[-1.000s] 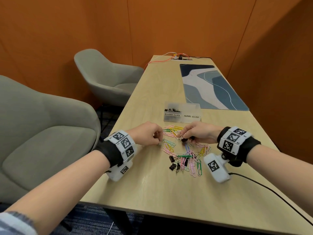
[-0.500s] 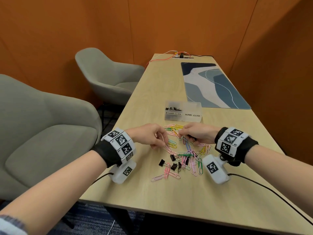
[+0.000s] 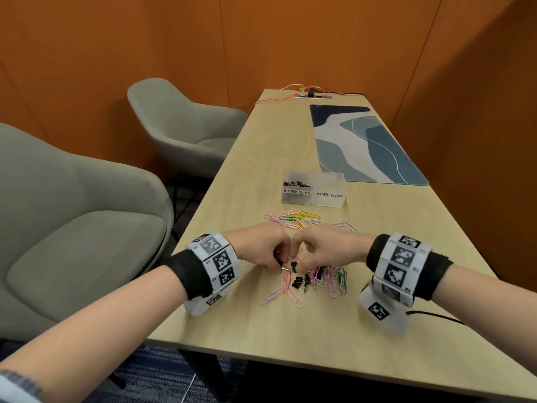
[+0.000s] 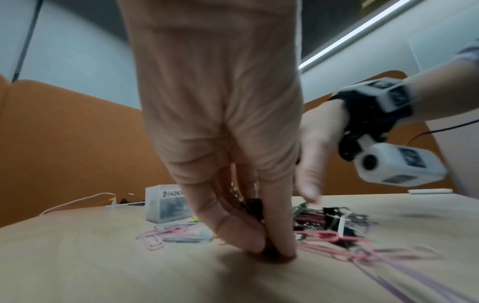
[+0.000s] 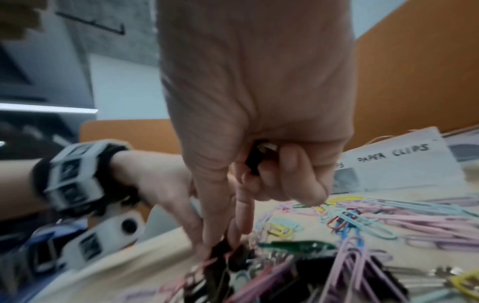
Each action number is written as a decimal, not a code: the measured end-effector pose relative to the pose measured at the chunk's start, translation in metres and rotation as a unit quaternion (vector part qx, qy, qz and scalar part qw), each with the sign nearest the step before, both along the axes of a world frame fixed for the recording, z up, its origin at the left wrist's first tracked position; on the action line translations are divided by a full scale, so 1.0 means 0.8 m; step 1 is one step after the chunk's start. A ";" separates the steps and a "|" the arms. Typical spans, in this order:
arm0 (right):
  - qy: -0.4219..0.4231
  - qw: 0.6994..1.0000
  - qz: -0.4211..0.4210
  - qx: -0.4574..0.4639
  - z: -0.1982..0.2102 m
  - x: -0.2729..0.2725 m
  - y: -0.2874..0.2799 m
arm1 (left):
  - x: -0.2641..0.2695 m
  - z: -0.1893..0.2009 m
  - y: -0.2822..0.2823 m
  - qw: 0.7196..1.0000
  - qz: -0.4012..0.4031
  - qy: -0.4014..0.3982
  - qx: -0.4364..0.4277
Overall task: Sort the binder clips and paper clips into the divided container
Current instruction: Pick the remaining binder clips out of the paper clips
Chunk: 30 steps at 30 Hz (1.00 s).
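Pinching a black binder clip (image 3: pixel 283 268) in my left hand (image 3: pixel 261 248) fingers, my right hand (image 3: pixel 328 251) pinches another binder clip (image 3: pixel 294 267) on the tabletop (image 3: pixel 261 324).

Ahead of the fingertips, a loose scatter of pastel wire paper clips (image 3: pixel 293 219) lies across the pale wooden table (image 3: pixel 247 181), blocking the straight way to the clear plastic divided container (image 3: pixel 313 191); bare wood lies open on either side.
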State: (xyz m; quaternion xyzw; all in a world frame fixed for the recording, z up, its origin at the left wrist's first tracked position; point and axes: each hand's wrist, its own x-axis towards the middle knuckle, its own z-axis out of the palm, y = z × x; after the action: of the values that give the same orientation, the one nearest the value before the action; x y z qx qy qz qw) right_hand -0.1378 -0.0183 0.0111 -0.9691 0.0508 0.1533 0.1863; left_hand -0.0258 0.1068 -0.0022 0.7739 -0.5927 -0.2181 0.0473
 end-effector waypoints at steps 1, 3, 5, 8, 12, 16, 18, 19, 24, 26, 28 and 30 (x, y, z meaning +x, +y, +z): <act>-0.007 1.000 0.014 -0.023 -0.003 -0.001 0.005 | 0.002 0.003 -0.001 1.000 0.001 -0.012 0.001; -0.025 0.998 0.032 -0.051 -0.009 0.000 0.010 | 0.005 0.009 -0.004 0.999 0.003 -0.034 0.005; -0.032 0.996 0.038 -0.071 -0.012 0.004 0.013 | 0.007 0.015 -0.006 0.998 0.004 -0.069 0.009; -0.021 0.995 0.047 -0.091 -0.011 0.010 0.017 | 0.008 0.017 -0.010 0.992 -0.007 -0.122 0.009; -0.012 0.995 0.047 -0.092 -0.010 0.015 0.011 | 0.009 0.017 -0.012 0.987 -0.023 -0.157 0.010; -0.037 0.996 -0.068 0.034 -0.002 0.015 -0.013 | 0.016 0.031 -0.014 0.992 -0.005 -0.124 0.013; -0.028 0.985 -0.132 0.110 -0.002 0.014 -0.027 | 0.023 0.036 -0.017 0.997 0.013 -0.077 0.012; -0.022 0.976 -0.160 0.145 -0.002 0.013 -0.033 | 0.026 0.039 -0.018 0.998 0.020 -0.053 0.010; -0.020 0.907 -0.263 0.330 -0.003 0.017 -0.050 | 0.043 0.045 -0.028 0.998 0.056 0.027 -0.030; -0.018 0.864 -0.301 0.404 -0.001 0.023 -0.056 | 0.055 0.046 -0.036 0.994 0.079 0.057 -0.053; -0.015 0.823 -0.338 0.456 0.005 0.031 -0.066 | 0.070 0.047 -0.046 0.986 0.115 0.099 -0.071; -0.025 0.786 -0.370 0.495 0.017 0.045 -0.082 | 0.085 0.050 -0.061 0.974 0.159 0.116 -0.110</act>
State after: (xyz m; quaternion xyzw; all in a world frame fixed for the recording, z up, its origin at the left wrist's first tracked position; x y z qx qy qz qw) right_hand -0.1017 -0.0836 0.0245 -0.6547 0.3180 0.0522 0.6838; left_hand 0.0425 0.0579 0.0378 0.8176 -0.4728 -0.2298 0.2348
